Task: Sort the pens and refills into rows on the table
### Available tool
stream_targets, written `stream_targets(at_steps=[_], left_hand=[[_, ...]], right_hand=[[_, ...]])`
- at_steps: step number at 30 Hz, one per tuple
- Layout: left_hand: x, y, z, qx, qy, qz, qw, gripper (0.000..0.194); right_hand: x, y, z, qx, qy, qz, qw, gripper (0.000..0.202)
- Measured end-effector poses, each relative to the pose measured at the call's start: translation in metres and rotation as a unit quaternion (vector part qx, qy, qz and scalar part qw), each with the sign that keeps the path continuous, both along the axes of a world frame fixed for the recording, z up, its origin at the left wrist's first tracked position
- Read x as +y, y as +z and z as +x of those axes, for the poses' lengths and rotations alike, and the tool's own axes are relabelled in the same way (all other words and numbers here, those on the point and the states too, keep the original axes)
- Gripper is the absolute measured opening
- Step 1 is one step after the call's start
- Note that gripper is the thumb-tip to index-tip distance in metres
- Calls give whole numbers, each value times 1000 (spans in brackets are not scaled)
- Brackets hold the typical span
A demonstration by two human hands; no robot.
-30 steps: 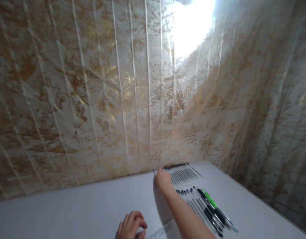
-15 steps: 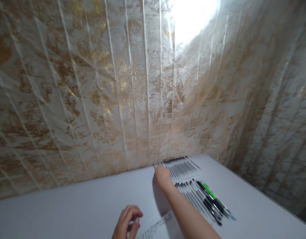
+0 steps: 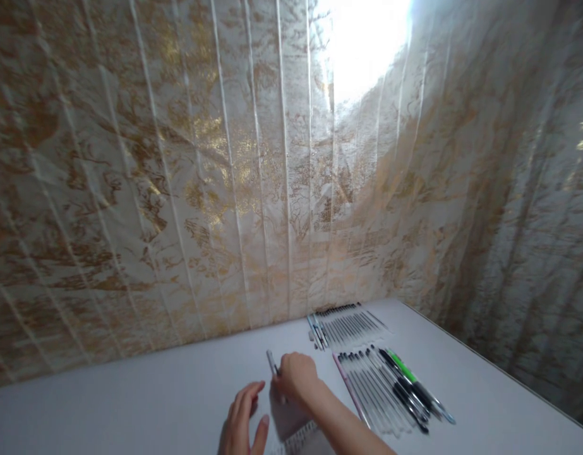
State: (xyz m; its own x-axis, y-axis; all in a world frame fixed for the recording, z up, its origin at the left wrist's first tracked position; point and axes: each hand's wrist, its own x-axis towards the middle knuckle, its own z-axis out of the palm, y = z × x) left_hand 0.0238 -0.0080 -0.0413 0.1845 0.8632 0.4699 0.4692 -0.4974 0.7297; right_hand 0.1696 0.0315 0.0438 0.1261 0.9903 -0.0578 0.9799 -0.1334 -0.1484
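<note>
My right hand (image 3: 295, 377) is closed around a slim grey pen (image 3: 271, 360), whose upper end sticks out to the left of the fingers. Its lower part is hidden by the hand. Close by on the left, my left hand (image 3: 244, 420) is open, fingers curved and thumb apart, with nothing between them. Beneath both hands lies a white sheet with rows of dark marks (image 3: 298, 437), partly covered by my right forearm.
A row of dark-capped pens (image 3: 352, 325) lies by the wall, with a few light-blue pens (image 3: 318, 333) at its left end. Nearer is a second row of clear pens (image 3: 374, 388), beside black pens and a green pen (image 3: 405, 366). Patterned sheeting (image 3: 201, 189) stands behind the white table (image 3: 130, 392).
My right hand has come back from the far row toward my left hand, now with the pen in it. The light-blue pens it covered are visible. My left hand has barely moved.
</note>
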Motion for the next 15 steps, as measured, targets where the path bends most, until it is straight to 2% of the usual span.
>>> stream_targets(at_steps=[3,5,8,11,15], left_hand=[[-5,-1,0,102,45,7,994,42],[-8,1,0,177,57,0,983,43],[-11,9,1,251,50,-10,967,44],[-9,16,1,280,45,-30,958,50],[-4,14,-3,258,29,-31,965,53]], right_hand=[[-9,4,0,12,17,23,1000,31],[-3,7,16,3,-6,49,999,26],[13,8,46,-21,-43,71,996,32],[24,0,63,-36,-52,83,995,37],[26,-13,63,-40,-52,82,994,36]])
